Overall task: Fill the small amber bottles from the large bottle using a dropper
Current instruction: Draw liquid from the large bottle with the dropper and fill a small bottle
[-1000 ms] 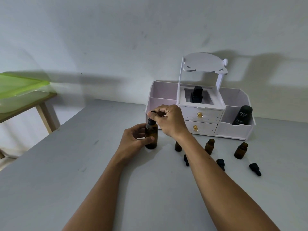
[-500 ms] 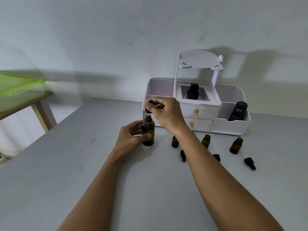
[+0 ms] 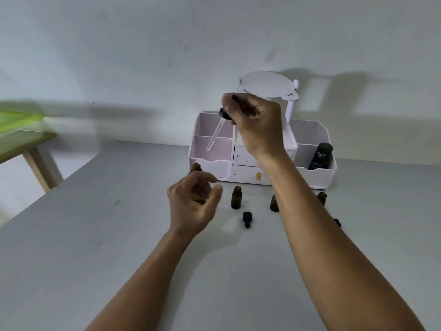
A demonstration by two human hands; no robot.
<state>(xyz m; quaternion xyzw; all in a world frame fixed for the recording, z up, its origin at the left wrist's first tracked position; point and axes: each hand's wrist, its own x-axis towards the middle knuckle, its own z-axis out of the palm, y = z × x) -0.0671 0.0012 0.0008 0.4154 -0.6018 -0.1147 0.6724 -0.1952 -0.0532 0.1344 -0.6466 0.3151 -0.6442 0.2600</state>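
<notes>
One word is readable anywhere: "Kahf", in white on the dark cylindrical bottle (image 3: 320, 156) standing in the right front compartment of the white desktop organiser (image 3: 262, 151), at about one o'clock from your hands. Smaller print beneath it is too blurred to read.

Three small amber glass bottles stand uncapped on the grey table (image 3: 95, 247): the nearest small amber bottle (image 3: 236, 197) sits centre, a second small bottle (image 3: 274, 203) at its three o'clock is half hidden by your right forearm, and a third small bottle (image 3: 322, 197) shows just past that arm. Two black dropper caps show lying on the table: one black cap (image 3: 247, 218) at six o'clock of the centre bottle, another cap (image 3: 337, 222) barely visible at the far right.

One large amber bottle (image 3: 197, 168) stands open at eleven o'clock of the centre bottle, its body mostly behind your left hand (image 3: 193, 204), whose fingers curl loosely around it, thumb apart; whether they touch the glass, you cannot tell from here.

Your right hand (image 3: 255, 123) is raised above the organiser, fingertips pinching the black bulb of the clear glass dropper (image 3: 216, 133), whose tube slants down toward seven o'clock, well above the large bottle's mouth.
</notes>
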